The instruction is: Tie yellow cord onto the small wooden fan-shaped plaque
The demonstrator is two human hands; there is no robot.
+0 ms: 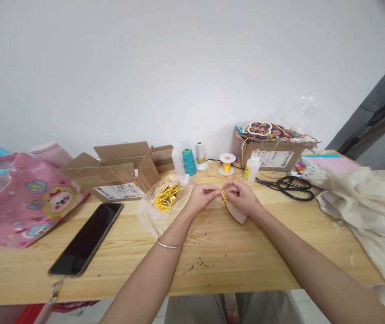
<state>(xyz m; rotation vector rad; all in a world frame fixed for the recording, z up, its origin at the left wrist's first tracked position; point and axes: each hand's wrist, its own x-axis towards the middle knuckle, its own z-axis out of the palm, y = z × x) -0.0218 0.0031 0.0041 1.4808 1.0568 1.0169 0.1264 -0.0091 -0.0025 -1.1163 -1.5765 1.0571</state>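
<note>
Both hands meet over the middle of the wooden table, pinching a thin yellow cord [224,197] between them. My left hand [203,197] is closed at the fingertips on one part of the cord. My right hand [241,197] is closed on the cord from the other side. Beneath the right hand shows a small flat piece with a pale face and dark edge [235,213]; the hand covers much of it, and I cannot make out its kind. Left of my left hand, a clear plastic bag [148,213] holds a tangle of yellow cord [166,198].
Behind the hands stand a teal thread cone [189,162], a white spool [200,155], a yellow cord spool [226,166] and a small bottle [252,168]. Black scissors [290,186] and cream cloth [354,202] lie right. Left are a phone [86,238], an open carton [111,180] and a pink bag [27,198].
</note>
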